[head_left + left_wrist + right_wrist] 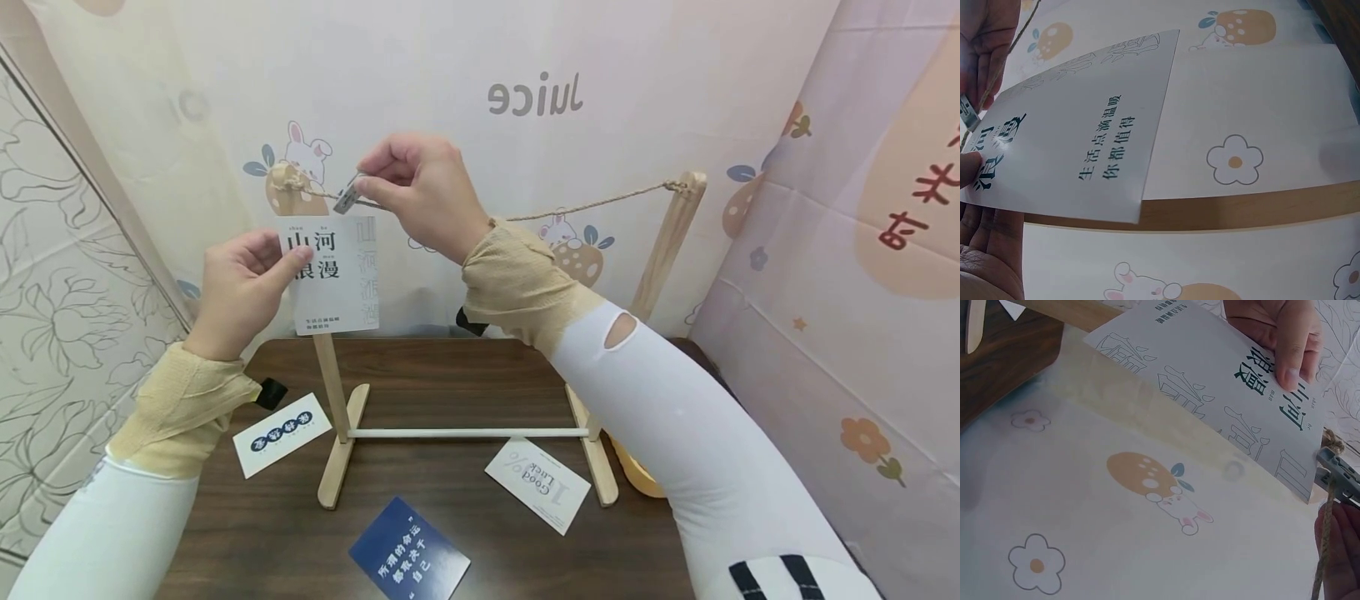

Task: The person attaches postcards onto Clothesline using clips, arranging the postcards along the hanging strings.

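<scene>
My left hand [240,287] pinches a white printed card [333,302] at its left edge, thumb across the front. The card stands upright before the left post of a wooden frame [330,383], just below a twine line [592,205]. Between the thumb and fingers of my right hand [431,187] is a small grey clothespin [347,198], right at the twine. In the right wrist view the clothespin [1340,475] sits close by the card's upper corner, with the twine [1325,544] running past it. The left wrist view shows the card [1116,75] slightly bowed.
On the brown table [255,533] lie a white card with blue circles [281,435], a blue card [408,554] and a Good Luck card [537,486]. A white rod [465,432] joins the frame's feet. Something yellow [641,475] shows behind the right foot. Printed cloth [450,50] hangs behind.
</scene>
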`<state>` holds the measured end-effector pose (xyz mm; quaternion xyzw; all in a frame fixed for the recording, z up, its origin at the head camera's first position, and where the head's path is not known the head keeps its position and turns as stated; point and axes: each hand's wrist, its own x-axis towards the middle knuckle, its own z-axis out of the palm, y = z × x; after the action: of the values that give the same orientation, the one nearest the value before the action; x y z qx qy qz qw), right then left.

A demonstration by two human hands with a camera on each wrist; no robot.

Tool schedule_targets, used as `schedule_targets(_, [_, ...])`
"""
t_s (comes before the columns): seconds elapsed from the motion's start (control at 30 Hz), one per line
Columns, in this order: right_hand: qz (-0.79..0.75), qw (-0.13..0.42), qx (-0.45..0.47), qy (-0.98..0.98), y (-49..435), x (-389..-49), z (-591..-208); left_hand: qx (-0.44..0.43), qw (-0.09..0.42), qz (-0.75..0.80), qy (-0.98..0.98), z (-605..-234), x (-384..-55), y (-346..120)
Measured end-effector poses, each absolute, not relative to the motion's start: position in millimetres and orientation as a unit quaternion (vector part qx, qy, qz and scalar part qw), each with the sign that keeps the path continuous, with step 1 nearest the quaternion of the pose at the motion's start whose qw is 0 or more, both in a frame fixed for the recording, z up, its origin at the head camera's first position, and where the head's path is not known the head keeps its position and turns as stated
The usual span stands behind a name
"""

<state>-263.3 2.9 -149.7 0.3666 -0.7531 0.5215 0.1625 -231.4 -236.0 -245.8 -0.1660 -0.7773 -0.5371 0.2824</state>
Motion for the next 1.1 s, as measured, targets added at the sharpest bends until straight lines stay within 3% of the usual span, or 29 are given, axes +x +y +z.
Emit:
schedule_targets(0.63, [0.468, 0.11, 0.363, -0.798, -3.8, -267.0, -151.1, -0.166, 0.296, -0.531, -0.776, -247.7, -233.0, -236.9])
schedule_targets(1.1, [0.46, 0.105, 0.334, -0.816, -1.7, -269.4, -149.9, -0.18, 0.297, -0.6, -0.72, -248.8, -231.2, -235.7])
